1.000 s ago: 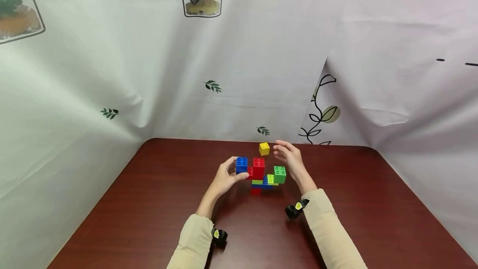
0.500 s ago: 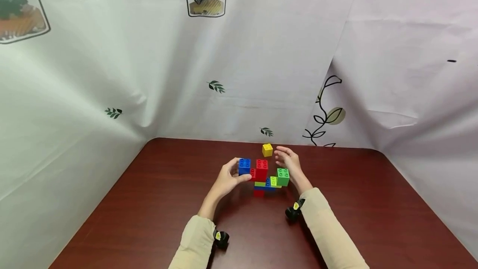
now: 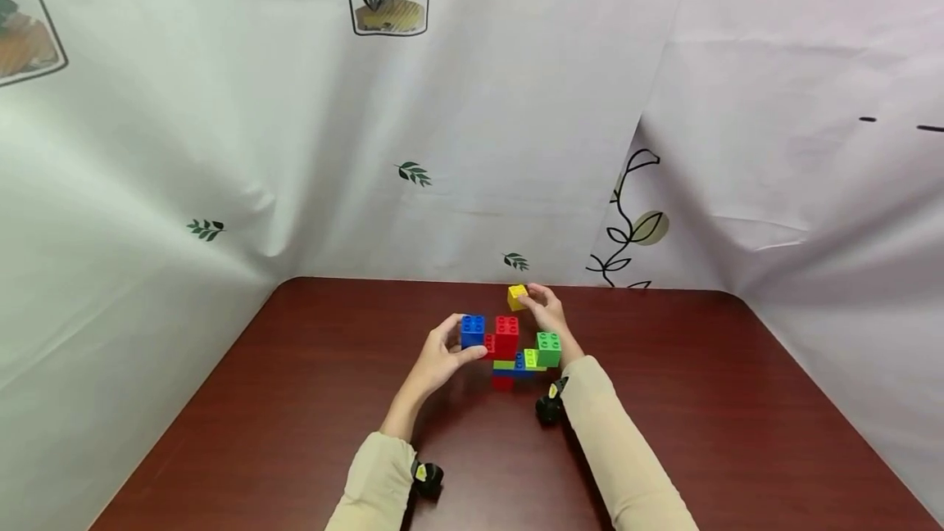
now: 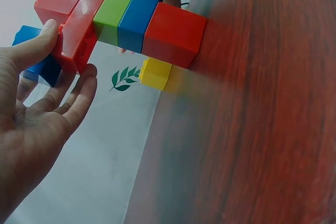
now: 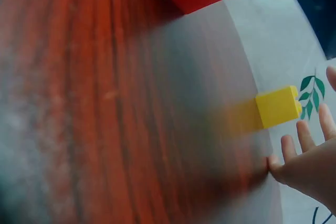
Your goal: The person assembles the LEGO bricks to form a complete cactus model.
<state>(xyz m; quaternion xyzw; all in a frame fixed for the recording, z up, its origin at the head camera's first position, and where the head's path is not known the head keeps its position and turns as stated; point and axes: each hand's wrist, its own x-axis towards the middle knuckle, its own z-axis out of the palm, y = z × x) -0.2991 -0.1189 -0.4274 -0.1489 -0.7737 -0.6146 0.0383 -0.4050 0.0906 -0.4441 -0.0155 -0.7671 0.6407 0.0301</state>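
Note:
My left hand [image 3: 435, 363] grips the upper left part of a toy building brick structure [image 3: 506, 338], thumb on a red brick [image 4: 81, 30] and fingers beneath it. A blue brick [image 3: 473, 330] juts out at that end and a green one [image 3: 549, 348] sits at the right. The structure stands upright on a red brick [image 4: 174, 34] at its foot. Behind it, a loose yellow brick [image 3: 517, 298] rests on the table. My right hand [image 3: 547, 314] reaches beside this yellow brick; in the right wrist view its fingers [image 5: 304, 136] are spread, with a small gap to the brick.
The dark red wooden table [image 3: 295, 400] ends at a far edge just behind the yellow brick. A pale printed cloth [image 3: 472, 121] hangs behind and along both sides. Black wrist cameras sit at both sleeves.
My right hand has moved left, its fingertips now right at the yellow brick in the head view. The left hand keeps its hold on the structure. The head view has shifted slightly.

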